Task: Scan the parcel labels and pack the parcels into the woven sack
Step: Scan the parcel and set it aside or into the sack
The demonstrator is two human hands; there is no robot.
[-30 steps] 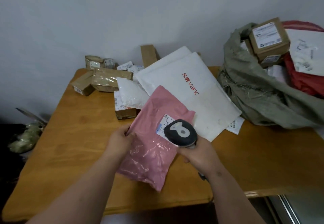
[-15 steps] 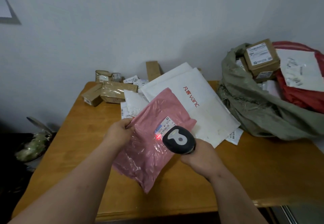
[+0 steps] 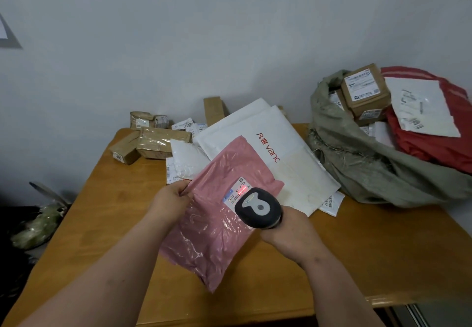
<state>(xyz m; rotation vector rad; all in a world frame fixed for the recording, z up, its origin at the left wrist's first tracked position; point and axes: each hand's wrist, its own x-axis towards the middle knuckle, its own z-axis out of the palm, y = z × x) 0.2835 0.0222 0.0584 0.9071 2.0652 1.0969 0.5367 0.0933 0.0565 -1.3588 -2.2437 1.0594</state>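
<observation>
Hands both clamp: left hand (image 3: 170, 200) pinches the pink plastic mailer (image 3: 219, 214) at centre frame, right hand (image 3: 286, 229) grips the black handheld scanner (image 3: 258, 207) over it, grey-green woven sack (image 3: 367, 163) lying upper right, nearer the right.

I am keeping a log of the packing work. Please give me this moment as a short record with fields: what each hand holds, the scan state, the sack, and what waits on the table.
left hand: pinches the left edge of the pink poly mailer
right hand: grips the barcode scanner
scan: red light on the mailer's label
woven sack: open, on the table's right, cardboard box on top
waiting: white vanc mailer, taped brown boxes
</observation>
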